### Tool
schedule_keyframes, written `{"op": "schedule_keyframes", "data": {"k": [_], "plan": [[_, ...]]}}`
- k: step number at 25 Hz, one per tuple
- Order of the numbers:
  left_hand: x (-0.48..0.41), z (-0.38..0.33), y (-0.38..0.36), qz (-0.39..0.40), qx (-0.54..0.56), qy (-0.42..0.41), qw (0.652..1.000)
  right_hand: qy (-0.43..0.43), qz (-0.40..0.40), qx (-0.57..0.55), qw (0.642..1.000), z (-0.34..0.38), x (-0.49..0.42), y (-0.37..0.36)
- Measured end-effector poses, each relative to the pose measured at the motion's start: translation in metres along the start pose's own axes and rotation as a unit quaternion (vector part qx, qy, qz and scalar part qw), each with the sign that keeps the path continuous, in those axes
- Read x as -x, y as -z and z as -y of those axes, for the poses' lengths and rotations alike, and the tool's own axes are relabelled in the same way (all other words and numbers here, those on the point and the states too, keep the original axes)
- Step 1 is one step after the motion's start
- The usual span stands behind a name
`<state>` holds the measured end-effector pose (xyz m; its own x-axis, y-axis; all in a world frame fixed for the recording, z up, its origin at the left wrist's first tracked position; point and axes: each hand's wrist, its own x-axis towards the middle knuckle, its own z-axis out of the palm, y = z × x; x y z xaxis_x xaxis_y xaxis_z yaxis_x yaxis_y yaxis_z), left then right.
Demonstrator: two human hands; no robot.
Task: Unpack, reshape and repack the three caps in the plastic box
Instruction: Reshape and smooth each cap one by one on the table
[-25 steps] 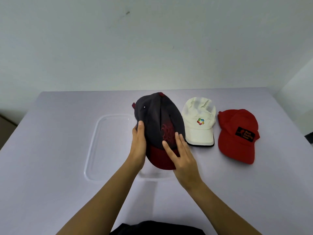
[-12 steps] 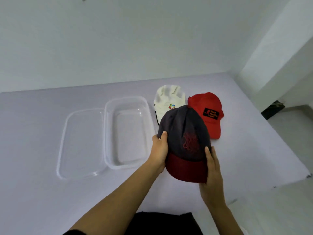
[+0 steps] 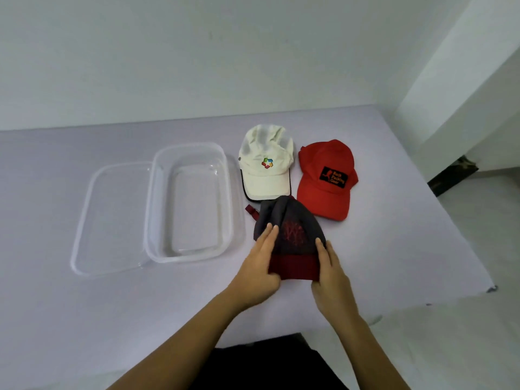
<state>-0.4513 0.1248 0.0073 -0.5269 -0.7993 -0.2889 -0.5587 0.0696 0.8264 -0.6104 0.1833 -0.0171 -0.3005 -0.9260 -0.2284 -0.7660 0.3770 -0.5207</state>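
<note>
A dark grey cap with a dark red brim (image 3: 289,229) lies on the table just right of the clear plastic box (image 3: 153,209). My left hand (image 3: 260,266) grips its left side and my right hand (image 3: 329,273) grips its right side at the brim. Behind it lies a white cap (image 3: 264,175) with a coloured logo. A red cap (image 3: 326,178) with a black patch lies to the right of the white one. The box holds nothing.
The clear lid (image 3: 109,218) lies flat, touching the box's left side. The table (image 3: 84,319) is pale lilac; its right edge and front right corner are near the caps. A white wall stands behind the table.
The grey cap has come down from the air onto the table in front of the white cap. Both hands stay on it, and the view has shifted.
</note>
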Motion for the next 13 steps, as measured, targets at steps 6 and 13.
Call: {"op": "schedule_keyframes", "data": {"k": [6,13], "plan": [[-0.019,-0.007,-0.035,-0.074,-0.249,0.052,0.964,0.068,0.051,0.063,0.994,0.005,-0.018,0.023],[-0.013,-0.006,-0.05,-0.147,-0.218,0.036,0.964,0.098,0.032,0.074,0.992,0.005,-0.033,0.038]]}}
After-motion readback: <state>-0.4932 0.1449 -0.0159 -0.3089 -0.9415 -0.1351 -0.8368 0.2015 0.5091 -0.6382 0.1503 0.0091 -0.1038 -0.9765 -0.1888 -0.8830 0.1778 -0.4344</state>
